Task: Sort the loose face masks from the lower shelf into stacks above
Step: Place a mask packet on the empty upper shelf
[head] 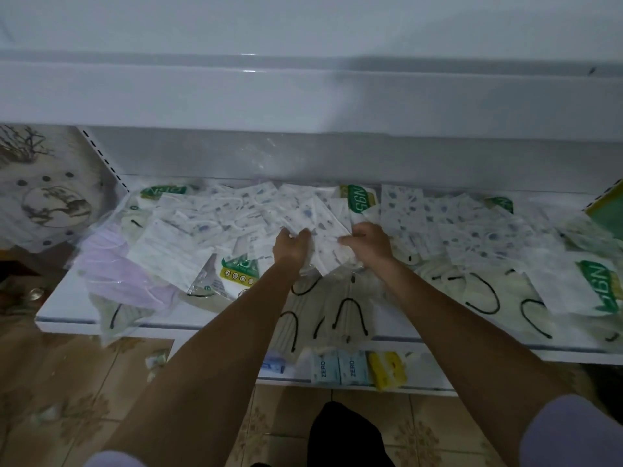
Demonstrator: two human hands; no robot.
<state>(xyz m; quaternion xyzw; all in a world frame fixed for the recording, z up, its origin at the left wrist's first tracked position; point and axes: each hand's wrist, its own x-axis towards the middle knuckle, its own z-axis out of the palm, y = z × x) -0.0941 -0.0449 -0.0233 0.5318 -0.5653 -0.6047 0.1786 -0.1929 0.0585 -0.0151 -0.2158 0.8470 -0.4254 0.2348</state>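
Several loose white masks printed with blue dots (pixel 236 210) lie scattered across the white lower shelf (pixel 67 308). At the shelf's middle, my left hand (pixel 291 246) and my right hand (pixel 367 242) together grip a small bunch of dotted masks (pixel 325 234), one hand on each side. Packets marked N95 (pixel 360 198) lie among them, and cream masks with black ear loops (pixel 347 315) lie at the front edge. A pack of lilac masks (pixel 114 271) sits at the left. The shelf above (pixel 303 96) is white and bare where visible.
A still lower shelf holds ZERO boxes (pixel 338 367) and a yellow packet (pixel 387 369). A decorated white box (pixel 50 197) stands at the left. A green box (pixel 606 207) is at the far right. Tiled floor (pixel 67 399) lies below.
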